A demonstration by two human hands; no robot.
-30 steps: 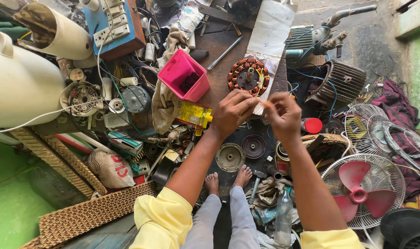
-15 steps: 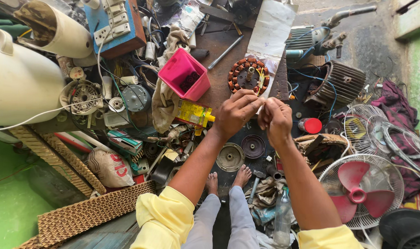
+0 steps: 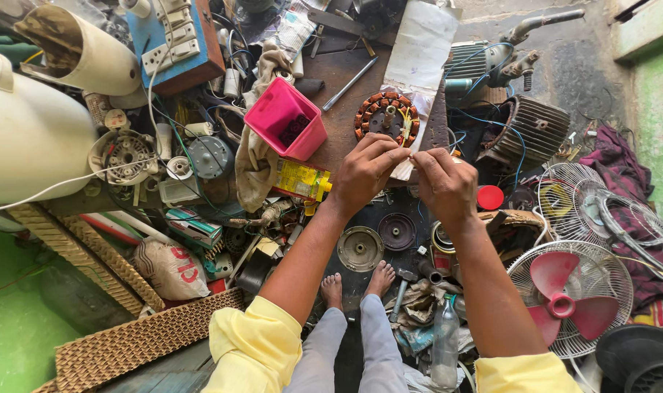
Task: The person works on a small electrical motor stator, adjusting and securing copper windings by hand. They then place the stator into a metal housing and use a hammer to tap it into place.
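My left hand [image 3: 366, 173] and my right hand [image 3: 446, 183] meet fingertip to fingertip above a dark wooden board [image 3: 346, 76]. Both pinch a small thin piece [image 3: 411, 157] between thumb and fingers; it is too small to tell what it is. Just beyond the fingers lies a round motor stator [image 3: 384, 116] with copper windings, and beside it a long white sheet of paper [image 3: 422, 51]. My bare feet [image 3: 357, 284] rest on the floor below the hands.
A pink plastic box [image 3: 284, 120], a yellow packet [image 3: 301, 180] and a cloth lie left of the hands. Metal discs [image 3: 360, 249], a hammer [image 3: 401, 287] and a plastic bottle [image 3: 446, 342] sit near my feet. A fan with red blades [image 3: 568, 298] stands at the right, a white casing [image 3: 25, 135] at the left.
Both hands stay pinched together at the same spot. The right hand drew closer to the left, then eased back a little as the fingers worked the small piece.
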